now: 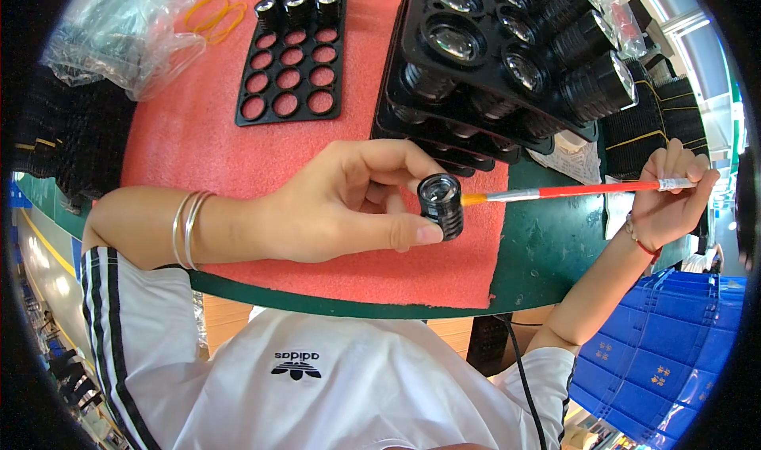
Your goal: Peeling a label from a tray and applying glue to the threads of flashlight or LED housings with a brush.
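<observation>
Between the thumb and fingers of my left hand (pixel 349 204) is a small black ribbed lens barrel (pixel 441 208), tilted so its glass end faces up. My right hand (pixel 674 188) pinches the far end of a thin paintbrush (pixel 594 189) with a red handle, silver ferrule and yellow bristles. The bristles reach the right side of the barrel, near its rim; whether they touch, I cannot tell. Beyond my left hand lies a black tray (pixel 339 93) with round holes. Similar barrels stand in its far rows, while the nearer holes show the pink mat through them.
A pink foam mat (pixel 214 133) covers part of the green table (pixel 547 244). Stacked black trays (pixel 491 93) of larger lenses rise at the back right. Clear plastic bags (pixel 127 30) and yellow rubber bands (pixel 214 18) lie back left. A blue fabric container (pixel 650 347) stands right.
</observation>
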`<state>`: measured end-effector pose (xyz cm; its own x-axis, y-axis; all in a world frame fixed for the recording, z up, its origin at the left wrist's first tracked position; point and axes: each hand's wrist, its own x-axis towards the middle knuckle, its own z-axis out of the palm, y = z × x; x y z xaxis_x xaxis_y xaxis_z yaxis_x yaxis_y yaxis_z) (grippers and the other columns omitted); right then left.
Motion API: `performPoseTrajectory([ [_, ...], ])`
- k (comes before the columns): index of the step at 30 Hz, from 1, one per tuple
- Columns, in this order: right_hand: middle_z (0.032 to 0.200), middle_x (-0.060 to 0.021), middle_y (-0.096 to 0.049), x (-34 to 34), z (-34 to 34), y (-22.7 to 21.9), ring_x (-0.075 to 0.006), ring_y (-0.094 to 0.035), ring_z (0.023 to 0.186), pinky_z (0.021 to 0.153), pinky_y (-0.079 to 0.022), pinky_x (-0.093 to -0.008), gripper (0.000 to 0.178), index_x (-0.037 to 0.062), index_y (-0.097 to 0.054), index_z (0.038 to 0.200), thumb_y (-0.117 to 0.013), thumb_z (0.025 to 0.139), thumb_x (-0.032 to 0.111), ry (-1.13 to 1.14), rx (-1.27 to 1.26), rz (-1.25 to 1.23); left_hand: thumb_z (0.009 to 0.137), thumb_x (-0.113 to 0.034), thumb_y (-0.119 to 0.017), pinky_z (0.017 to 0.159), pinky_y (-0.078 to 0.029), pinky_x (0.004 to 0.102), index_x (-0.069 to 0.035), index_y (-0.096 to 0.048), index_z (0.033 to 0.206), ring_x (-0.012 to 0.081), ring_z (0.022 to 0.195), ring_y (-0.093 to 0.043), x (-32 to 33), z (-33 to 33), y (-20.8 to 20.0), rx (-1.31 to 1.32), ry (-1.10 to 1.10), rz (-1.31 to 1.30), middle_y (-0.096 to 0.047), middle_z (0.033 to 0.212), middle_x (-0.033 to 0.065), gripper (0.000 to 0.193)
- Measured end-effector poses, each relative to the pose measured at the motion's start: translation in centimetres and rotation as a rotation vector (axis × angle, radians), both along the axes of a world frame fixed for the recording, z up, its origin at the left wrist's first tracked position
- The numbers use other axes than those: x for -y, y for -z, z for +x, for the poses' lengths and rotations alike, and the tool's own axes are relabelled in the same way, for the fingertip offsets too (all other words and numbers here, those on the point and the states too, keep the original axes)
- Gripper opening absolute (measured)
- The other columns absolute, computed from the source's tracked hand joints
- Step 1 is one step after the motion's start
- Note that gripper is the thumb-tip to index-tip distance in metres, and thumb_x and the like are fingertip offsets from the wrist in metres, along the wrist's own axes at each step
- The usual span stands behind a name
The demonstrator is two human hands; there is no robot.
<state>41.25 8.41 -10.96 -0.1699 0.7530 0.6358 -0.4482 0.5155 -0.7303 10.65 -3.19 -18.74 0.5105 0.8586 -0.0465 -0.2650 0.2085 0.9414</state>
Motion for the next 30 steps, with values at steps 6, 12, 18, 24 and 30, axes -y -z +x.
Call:
performPoseTrajectory([
  [6,0.054,0.0018,-0.031,0.1,0.3,0.0,-0.0088,-0.025,0.053,0.047,-0.019,-0.024,0.034,0.0086,-0.047,0.069,-0.04,0.092,0.032,-0.077,-0.038,-0.023,0.075,0.001,-0.065,0.076,-0.045,0.0247,-0.003,-0.048,0.094,0.011,0.087,-0.055,0.0,0.3,-0.5,-0.058,-0.041,-0.05,-0.057,0.093,0.0056,0.025],
  [12,0.053,0.0016,-0.03,0.3,-0.5,0.2,-0.009,-0.025,0.052,0.048,-0.02,-0.024,0.034,0.0073,-0.048,0.07,-0.041,0.092,0.032,-0.011,0.038,0.011,0.075,-0.007,-0.068,0.061,-0.041,0.0172,-0.004,-0.053,0.087,0.0023,0.07,-0.05,0.1,0.6,-0.1,-0.019,-0.111,0.001,-0.055,0.085,-0.0019,0.02],
  [18,0.053,0.0012,-0.03,-0.2,0.1,0.1,-0.0092,-0.026,0.052,0.048,-0.021,-0.0239,0.033,0.0068,-0.047,0.069,-0.042,0.092,0.03,-0.011,0.001,-0.001,0.077,-0.001,-0.063,0.082,-0.044,0.0276,-0.003,-0.046,0.098,0.0141,0.095,-0.055,0.0,0.2,0.0,0.04,0.014,0.017,-0.058,0.102,0.0093,0.027],
  [24,0.053,0.0012,-0.028,-1.6,1.9,-0.4,-0.0097,-0.026,0.052,0.048,-0.025,-0.023,0.031,0.0072,-0.042,0.068,-0.039,0.093,0.024,-0.268,-0.156,-0.097,0.073,-0.006,-0.066,0.071,-0.048,0.0272,-0.001,-0.055,0.094,0.0168,0.083,-0.061,0.2,-0.9,-2.2,-0.227,0.151,0.429,-0.062,0.094,0.0103,0.024],
  [30,0.052,0.0013,-0.026,-2.9,3.6,0.3,-0.0091,-0.025,0.052,0.047,-0.025,-0.0228,0.031,0.0068,-0.04,0.066,-0.039,0.094,0.02,-0.324,-0.29,-0.227,0.064,-0.008,-0.071,0.06,-0.048,0.0273,-0.005,-0.062,0.087,0.0213,0.071,-0.06,-2.0,-5.1,-7.5,-0.607,0.357,0.817,-0.062,0.079,0.0067,0.024],
])
